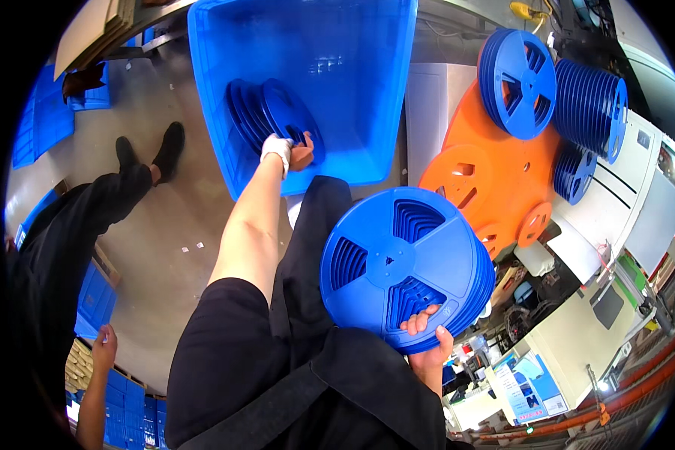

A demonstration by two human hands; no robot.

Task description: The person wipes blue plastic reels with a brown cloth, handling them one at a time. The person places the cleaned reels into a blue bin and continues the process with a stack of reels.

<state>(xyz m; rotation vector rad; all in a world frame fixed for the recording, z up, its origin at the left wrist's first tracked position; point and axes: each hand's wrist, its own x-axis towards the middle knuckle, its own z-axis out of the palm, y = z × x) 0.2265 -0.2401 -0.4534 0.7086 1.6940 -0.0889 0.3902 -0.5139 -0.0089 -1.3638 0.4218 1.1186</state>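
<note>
My left hand (pixel 286 152), partly covered by a white glove, reaches into a large blue bin (pixel 364 90). Its fingers curl at the lower edge of a blue plastic reel (pixel 286 112), the nearest of several standing on edge at the bin's left side. Against my body, my right hand (pixel 427 330) holds a thick stack of blue reels (pixel 435 259). The fingers hook through a cut-out in the front reel, with the thumb on its rim. The far side of the stack is hidden.
To the right stands an orange round plate (pixel 465 161) with slots, bearing stacks of blue reels (pixel 523 84). Another person's leg (pixel 90 206) and hand (pixel 105 347) show at the left. Beyond them are blue crates (pixel 120 401). A cream cabinet (pixel 570 349) is at the lower right.
</note>
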